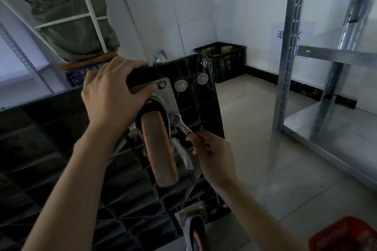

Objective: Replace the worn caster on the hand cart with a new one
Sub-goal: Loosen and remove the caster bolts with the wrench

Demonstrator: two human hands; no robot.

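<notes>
- At the bottom edge of the view, a second caster (pixel 193 228) is bolted to the underside of the cart deck (pixel 61 149), which is tipped up on its edge; leave this one alone
- Beside it at the lower right, a red basket (pixel 346 236) sits on the floor
- Nearer the middle, the right hand (pixel 212 155) grips the handle of a wrench (pixel 180 123); its head sits on a bolt at the lower right corner of the mounting plate (pixel 165 96)
- Seat the head fully over the bolt before loading it, and pull in a steady arc; a half-seated head is likely to slip and round the flats
- The worn caster (pixel 159 149), with its orange-brown wheel, is mounted on that plate near the deck's upper corner and stands out towards the camera
- Above it, the left hand (pixel 110 96) clamps the deck edge, fingers curled over the rim and thumb near the upper bolt (pixel 162 84); hold the deck firm against the wrench pull so it cannot rock
- Judged from the plate lying flat on the deck, the caster is not yet free, so expect the remaining bolts to need the same treatment
- Farther off, a black crate (pixel 222 59) stands in the corner and a metal shelving rack (pixel 306 57) rises at the right
</notes>
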